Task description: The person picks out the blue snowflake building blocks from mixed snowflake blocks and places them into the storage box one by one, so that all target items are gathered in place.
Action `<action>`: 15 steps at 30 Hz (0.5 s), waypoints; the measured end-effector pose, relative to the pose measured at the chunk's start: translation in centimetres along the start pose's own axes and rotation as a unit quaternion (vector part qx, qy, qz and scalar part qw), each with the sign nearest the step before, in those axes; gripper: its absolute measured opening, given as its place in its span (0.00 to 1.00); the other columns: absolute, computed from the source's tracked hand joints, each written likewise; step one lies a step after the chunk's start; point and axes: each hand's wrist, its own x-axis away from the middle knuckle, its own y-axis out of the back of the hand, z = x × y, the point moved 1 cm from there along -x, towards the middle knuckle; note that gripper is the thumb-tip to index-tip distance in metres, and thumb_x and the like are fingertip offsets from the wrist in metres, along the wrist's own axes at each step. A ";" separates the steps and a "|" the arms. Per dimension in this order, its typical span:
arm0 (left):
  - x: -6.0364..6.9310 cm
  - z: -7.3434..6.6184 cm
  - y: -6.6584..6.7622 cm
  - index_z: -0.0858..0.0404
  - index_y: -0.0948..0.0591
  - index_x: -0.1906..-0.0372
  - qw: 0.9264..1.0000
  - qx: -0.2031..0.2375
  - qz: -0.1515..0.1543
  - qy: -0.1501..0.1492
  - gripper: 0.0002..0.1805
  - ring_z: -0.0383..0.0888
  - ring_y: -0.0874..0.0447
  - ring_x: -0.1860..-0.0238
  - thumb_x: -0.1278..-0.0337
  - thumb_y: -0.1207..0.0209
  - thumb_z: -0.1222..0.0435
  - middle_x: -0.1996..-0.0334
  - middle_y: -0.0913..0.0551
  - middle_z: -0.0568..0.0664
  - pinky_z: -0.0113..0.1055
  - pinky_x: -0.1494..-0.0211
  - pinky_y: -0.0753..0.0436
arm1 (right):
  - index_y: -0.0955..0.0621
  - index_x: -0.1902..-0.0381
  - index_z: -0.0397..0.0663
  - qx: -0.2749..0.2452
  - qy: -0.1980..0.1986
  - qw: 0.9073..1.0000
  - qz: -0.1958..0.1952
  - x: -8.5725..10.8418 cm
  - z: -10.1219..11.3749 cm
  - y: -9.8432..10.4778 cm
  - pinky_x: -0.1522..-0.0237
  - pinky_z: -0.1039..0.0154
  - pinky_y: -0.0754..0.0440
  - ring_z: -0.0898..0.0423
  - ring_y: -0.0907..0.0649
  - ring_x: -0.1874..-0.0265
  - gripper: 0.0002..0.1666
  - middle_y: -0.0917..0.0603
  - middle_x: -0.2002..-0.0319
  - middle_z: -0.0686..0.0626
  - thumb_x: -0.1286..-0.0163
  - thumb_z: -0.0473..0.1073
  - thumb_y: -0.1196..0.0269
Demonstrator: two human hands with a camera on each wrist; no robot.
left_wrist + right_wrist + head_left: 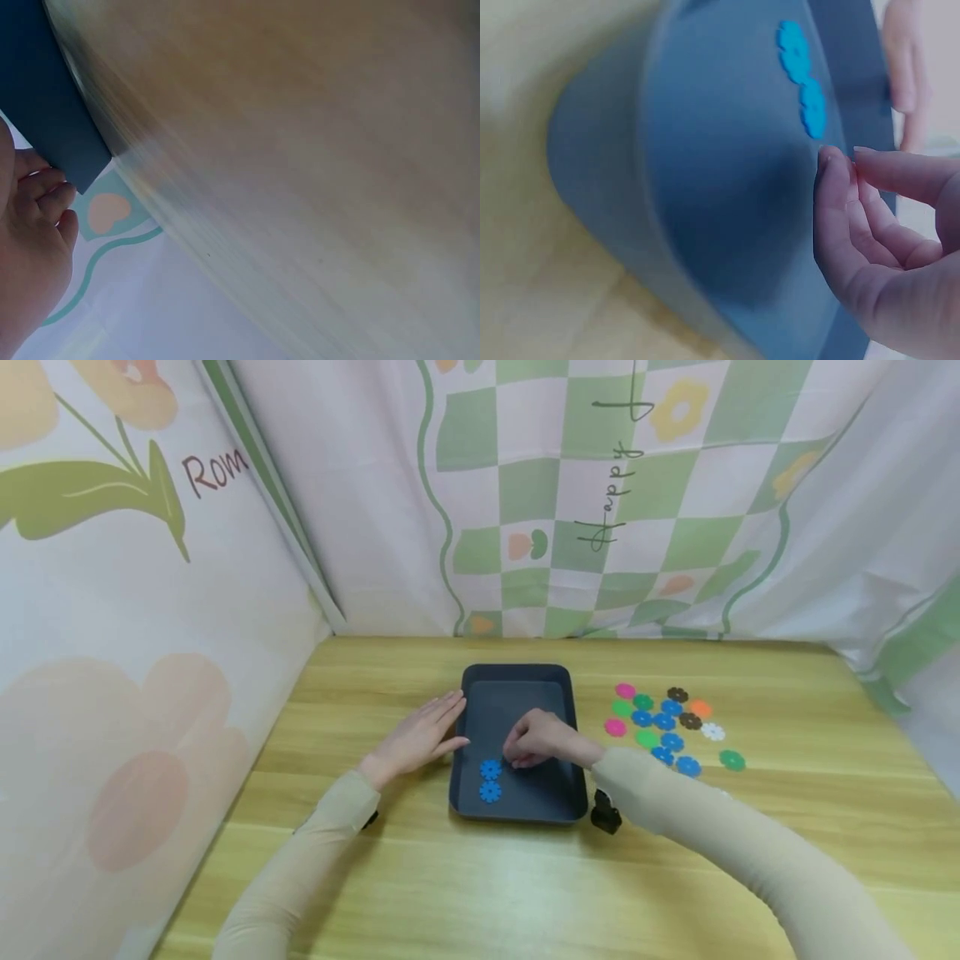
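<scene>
Bench (420, 877): wood-grain, carrying dark tray (517, 697)
Far curtain (528, 485): green-white checks
Left wall (195, 585): floral print
Left hand (422, 732): grip wide, touching tray
Right hand (543, 737): grip narrow, over tray

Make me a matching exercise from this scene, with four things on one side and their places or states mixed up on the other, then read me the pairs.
Things:
1. Tray
2. Left hand
3. Orange flower piece
4. Right hand

Places or states:
A. On the table, to the right of the tray
B. Over the inside of the tray
C. Dark, with two blue flower pieces lying in it
D. At the tray's left edge

Pairs: 1-C, 2-D, 3-A, 4-B
</scene>
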 end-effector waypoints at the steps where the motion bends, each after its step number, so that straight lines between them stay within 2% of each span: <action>1: 0.0 0.0 0.0 0.65 0.44 0.22 1.000 -0.003 -0.001 -0.001 0.40 0.51 0.47 0.20 0.26 0.55 0.44 0.21 0.46 0.57 0.45 0.18 0.42 | 0.12 0.63 0.37 -0.006 0.007 1.000 0.000 0.2 0.0 0.4 0.60 0.61 0.10 0.59 0.12 0.71 0.08 0.10 0.68 0.45 0.35 0.36 0.34; 8: 0.0 0.0 -0.3 0.65 0.44 0.22 1.000 -0.013 -0.002 -0.002 0.40 0.51 0.46 0.20 0.26 0.55 0.43 0.21 0.45 0.57 0.46 0.18 0.42 | 0.16 0.56 0.29 -0.038 0.052 0.998 0.005 1.3 -0.5 3.6 0.53 0.55 0.11 0.59 0.13 0.69 0.13 0.11 0.64 0.40 0.32 0.35 0.38; 13: 0.0 -0.1 -0.2 0.65 0.44 0.22 1.000 -0.008 -0.001 0.000 0.40 0.51 0.47 0.20 0.26 0.55 0.43 0.21 0.45 0.57 0.46 0.18 0.42 | 0.19 0.51 0.29 -0.045 0.051 0.998 -0.002 2.4 -0.9 6.1 0.49 0.56 0.12 0.60 0.14 0.65 0.16 0.12 0.63 0.44 0.29 0.38 0.39; 15: 0.0 0.0 -0.1 0.66 0.44 0.23 1.000 -0.007 -0.004 -0.002 0.40 0.52 0.46 0.20 0.26 0.55 0.43 0.21 0.45 0.58 0.46 0.18 0.41 | 0.20 0.48 0.30 -0.045 0.048 0.998 -0.010 3.2 -1.1 7.1 0.47 0.56 0.13 0.56 0.13 0.61 0.17 0.13 0.59 0.42 0.28 0.39 0.40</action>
